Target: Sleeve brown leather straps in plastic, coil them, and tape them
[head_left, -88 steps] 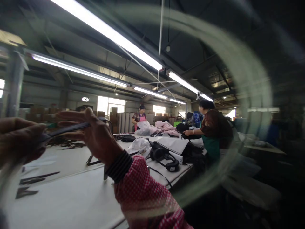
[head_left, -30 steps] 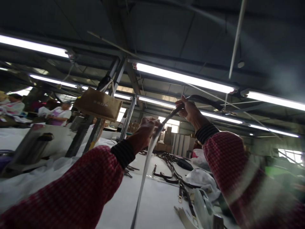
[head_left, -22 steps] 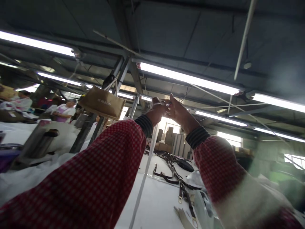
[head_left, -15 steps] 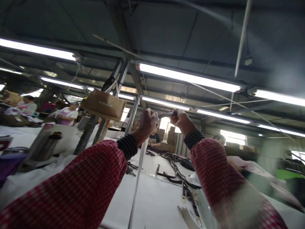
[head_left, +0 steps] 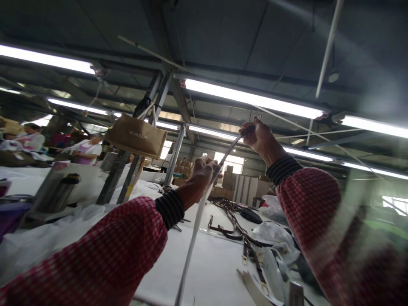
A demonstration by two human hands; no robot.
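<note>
A long narrow strap (head_left: 230, 148) runs taut and slanting between my raised hands, dark in that stretch. My left hand (head_left: 201, 173) is closed around it at the lower end of the slant. Below that hand, a pale whitish length (head_left: 195, 231) hangs down past the bottom of the view; whether it is the same piece or a wrapping on it, I cannot tell. Higher up and to the right, my right hand (head_left: 259, 136) pinches the strap's upper end. A small thin shape shows above its fingertips, too small to make out.
On the white table (head_left: 178, 259) lies a heap of dark straps (head_left: 234, 221) with metal clasps. Clear plastic bags (head_left: 276, 236) are at its right. A steel flask (head_left: 60, 193) stands left, and a brown bag (head_left: 137, 135) hangs from a post. Co-workers (head_left: 87, 148) are farther left.
My right hand has moved up and to the right, away from the left, drawing out a longer slanting stretch of strap. My left hand has dropped slightly.
</note>
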